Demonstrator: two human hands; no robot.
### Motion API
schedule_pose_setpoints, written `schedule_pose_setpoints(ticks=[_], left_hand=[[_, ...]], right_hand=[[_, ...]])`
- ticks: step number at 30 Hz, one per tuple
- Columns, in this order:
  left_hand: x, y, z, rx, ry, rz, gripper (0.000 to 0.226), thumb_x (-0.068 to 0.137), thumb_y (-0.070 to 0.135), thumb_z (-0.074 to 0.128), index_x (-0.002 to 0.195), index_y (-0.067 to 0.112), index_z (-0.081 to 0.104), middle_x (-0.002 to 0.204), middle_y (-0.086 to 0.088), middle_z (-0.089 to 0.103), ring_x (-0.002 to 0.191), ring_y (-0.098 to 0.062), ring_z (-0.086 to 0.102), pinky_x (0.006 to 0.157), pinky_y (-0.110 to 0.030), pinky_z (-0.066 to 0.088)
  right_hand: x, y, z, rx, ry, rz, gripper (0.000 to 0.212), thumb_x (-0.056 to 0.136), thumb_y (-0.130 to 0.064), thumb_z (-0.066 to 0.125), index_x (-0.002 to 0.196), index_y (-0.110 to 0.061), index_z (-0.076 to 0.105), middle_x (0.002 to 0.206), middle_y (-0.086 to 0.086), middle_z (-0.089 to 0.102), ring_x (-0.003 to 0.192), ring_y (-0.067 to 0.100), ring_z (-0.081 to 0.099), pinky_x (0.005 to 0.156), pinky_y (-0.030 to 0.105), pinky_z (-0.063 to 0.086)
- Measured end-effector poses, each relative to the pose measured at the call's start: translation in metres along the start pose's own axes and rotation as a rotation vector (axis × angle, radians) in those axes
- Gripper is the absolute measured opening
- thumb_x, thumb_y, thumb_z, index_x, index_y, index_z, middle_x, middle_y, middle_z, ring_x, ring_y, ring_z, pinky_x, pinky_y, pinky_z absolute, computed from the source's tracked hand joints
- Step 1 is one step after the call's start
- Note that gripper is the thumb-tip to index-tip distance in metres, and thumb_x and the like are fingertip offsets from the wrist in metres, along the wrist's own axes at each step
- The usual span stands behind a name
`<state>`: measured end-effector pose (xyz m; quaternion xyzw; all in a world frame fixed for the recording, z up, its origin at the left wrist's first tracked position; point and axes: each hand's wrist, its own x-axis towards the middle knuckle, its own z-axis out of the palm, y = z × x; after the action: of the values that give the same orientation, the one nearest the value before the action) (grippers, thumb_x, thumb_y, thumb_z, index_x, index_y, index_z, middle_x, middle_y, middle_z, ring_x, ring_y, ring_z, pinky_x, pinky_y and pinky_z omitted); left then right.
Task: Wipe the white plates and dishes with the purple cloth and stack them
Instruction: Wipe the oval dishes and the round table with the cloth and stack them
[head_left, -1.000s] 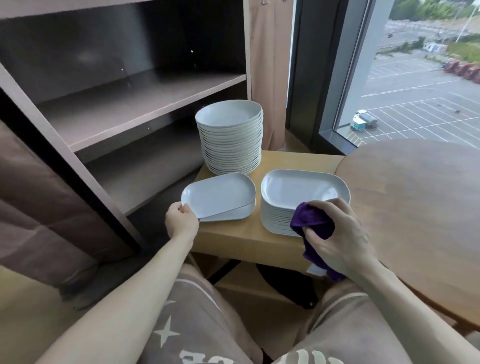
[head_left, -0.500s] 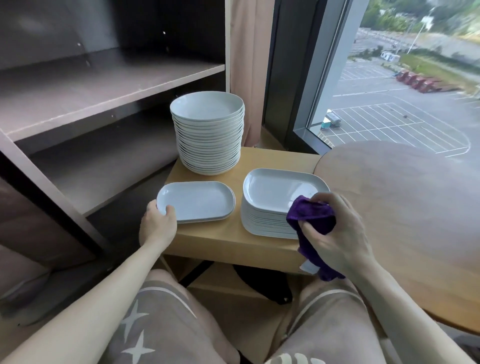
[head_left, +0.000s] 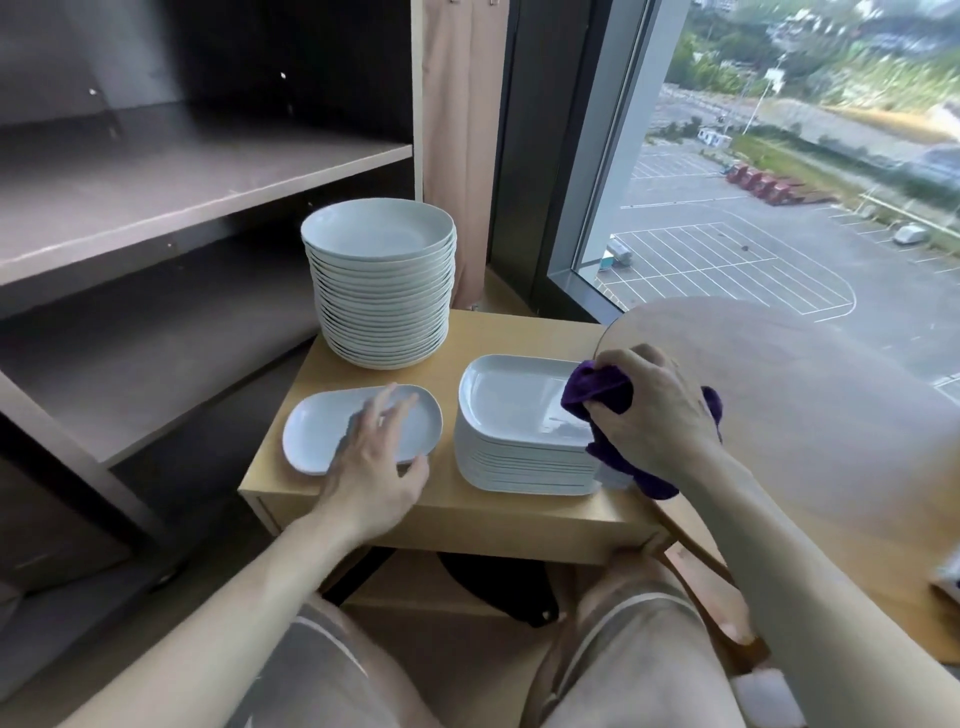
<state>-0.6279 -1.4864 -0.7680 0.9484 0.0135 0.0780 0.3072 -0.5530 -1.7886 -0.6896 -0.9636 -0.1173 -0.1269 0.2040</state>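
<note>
Head view, cloth: purple cloth, bunched in my operator's right hand, fingers curled round it, pressed on the right end of the top dish of the oblong stack.
Left hand: open, fingers spread and straight over the right half of the oval dish; it is blurred, so I cannot tell whether it touches.
Oval dish: flat at the left front of the side table, just beside the oblong stack but apart from it.
Round stack: tall pile of plates at the table's back left, behind the oval dish.
Change: half a second ago the left hand held the oval dish's near-left rim; it has let go and moved over the dish. The cloth has gone from the stack's near-right corner onto the top dish.
Containers: the top oblong dish holds the cloth's front fold; the rest hangs down the stack's right side.
Shelf unit: left of the side table.
Round table: right of the side table, its edge by the right hand.
</note>
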Motion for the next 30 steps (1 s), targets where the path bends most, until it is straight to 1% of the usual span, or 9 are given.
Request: schedule_pose_setpoints(ticks=[3,6,8,11,14,19,22,26,30], left_hand=[[-0.006,0.021,0.012,0.025,-0.165,0.170,0.080,0.098,0.039,0.056,0.162,0.039,0.008,0.170,0.017,-0.010,0.156,-0.006,-0.001,0.125,-0.036,0.012],[-0.011,0.021,0.017,0.101,-0.247,0.242,0.090,0.101,0.036,0.052,0.160,0.040,-0.016,0.163,0.027,-0.029,0.153,0.003,-0.009,0.126,-0.029,0.007],[-0.012,0.018,0.017,0.119,-0.261,0.255,0.091,0.102,0.030,0.050,0.158,0.040,-0.022,0.159,0.030,-0.035,0.151,0.007,-0.008,0.124,-0.024,0.007],[-0.013,0.018,0.016,0.079,-0.256,0.248,0.093,0.100,0.023,0.050,0.157,0.041,-0.021,0.157,0.033,-0.035,0.146,0.011,0.000,0.122,-0.022,0.011],[-0.014,0.020,0.015,0.022,-0.253,0.256,0.097,0.095,0.011,0.049,0.160,0.039,-0.017,0.159,0.033,-0.031,0.153,0.002,0.011,0.119,-0.020,0.018],[-0.014,0.023,0.008,-0.026,-0.260,0.242,0.106,0.085,0.000,0.047,0.160,0.043,-0.014,0.160,0.035,-0.027,0.155,-0.004,0.012,0.121,-0.033,0.033],[-0.014,0.027,0.007,-0.030,-0.235,0.257,0.106,0.083,-0.001,0.046,0.161,0.040,-0.012,0.161,0.034,-0.027,0.151,-0.010,0.025,0.114,-0.034,0.041],[-0.011,0.028,0.005,-0.049,-0.236,0.270,0.101,0.084,0.000,0.045,0.163,0.035,-0.008,0.161,0.035,-0.023,0.153,-0.006,0.022,0.119,-0.033,0.037],[-0.010,0.030,0.007,-0.053,-0.246,0.242,0.100,0.084,0.004,0.047,0.164,0.036,-0.006,0.161,0.036,-0.023,0.143,-0.011,0.042,0.110,-0.032,0.045]], right_hand=[[0.012,-0.003,0.006,-0.212,-0.185,-0.040,0.035,0.091,-0.041,0.065,0.125,-0.036,0.063,0.123,-0.008,0.057,0.114,0.022,0.048,0.093,0.040,0.037],[0.014,-0.003,0.011,-0.197,-0.261,-0.039,0.031,0.092,-0.041,0.063,0.122,-0.038,0.062,0.129,-0.013,0.056,0.118,0.020,0.045,0.095,0.042,0.036],[0.017,-0.005,0.012,-0.213,-0.286,-0.096,0.030,0.090,-0.040,0.065,0.119,-0.040,0.062,0.129,-0.017,0.056,0.117,0.018,0.045,0.091,0.039,0.032],[0.020,-0.015,0.016,-0.225,-0.324,-0.198,0.030,0.088,-0.040,0.067,0.118,-0.040,0.062,0.127,-0.019,0.055,0.117,0.016,0.044,0.089,0.036,0.028],[0.022,-0.033,0.025,-0.170,-0.342,-0.283,0.029,0.088,-0.039,0.067,0.116,-0.039,0.064,0.122,-0.019,0.056,0.120,0.018,0.046,0.100,0.039,0.034],[0.028,-0.074,0.045,-0.107,-0.354,-0.388,0.026,0.091,-0.036,0.064,0.117,-0.036,0.066,0.122,-0.015,0.058,0.117,0.021,0.047,0.094,0.044,0.040],[0.033,-0.083,0.054,-0.095,-0.347,-0.377,0.028,0.090,-0.031,0.063,0.117,-0.033,0.066,0.121,-0.011,0.057,0.115,0.022,0.049,0.092,0.045,0.042],[0.037,-0.079,0.059,-0.052,-0.329,-0.345,0.025,0.088,-0.030,0.064,0.114,-0.032,0.065,0.119,-0.009,0.058,0.110,0.022,0.050,0.093,0.045,0.043],[0.043,-0.079,0.066,-0.059,-0.285,-0.321,0.024,0.089,-0.033,0.062,0.112,-0.033,0.061,0.119,-0.007,0.057,0.107,0.024,0.050,0.091,0.047,0.044]])
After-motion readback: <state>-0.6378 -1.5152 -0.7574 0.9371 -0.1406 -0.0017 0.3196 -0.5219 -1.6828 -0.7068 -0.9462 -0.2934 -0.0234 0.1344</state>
